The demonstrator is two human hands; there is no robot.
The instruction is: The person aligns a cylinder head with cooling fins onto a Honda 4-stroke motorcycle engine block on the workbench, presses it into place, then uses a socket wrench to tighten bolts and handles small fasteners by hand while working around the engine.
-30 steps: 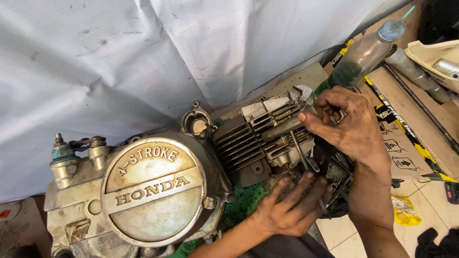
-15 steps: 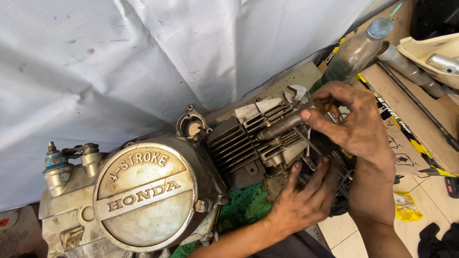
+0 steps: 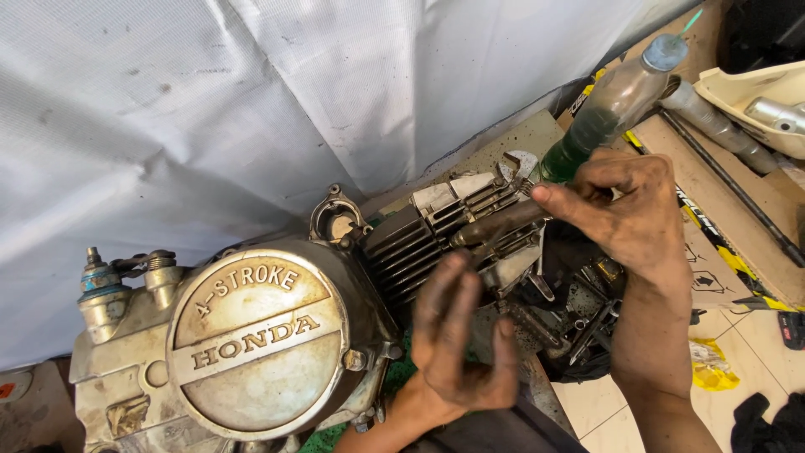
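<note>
White tarp behind, engine (image 3: 251, 352) lying on cluttered floor. Dark rod (image 3: 495, 226) across cylinder fins (image 3: 419, 247), long axis up-right. Right hand (image 3: 625, 214) nearer, fingers pinching rod's upper end. Left hand (image 3: 461, 335) just below, fingers loose, gripping nothing.

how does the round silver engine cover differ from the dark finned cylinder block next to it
The round silver engine cover is smooth, domed and pale with raised lettering; the dark finned cylinder block is ribbed, boxy and blackened. The cover sits untouched, while the left hand lies against the block and the right hand grips a brown rod over it. Both are worn, grimy metal parts of one engine.
</note>
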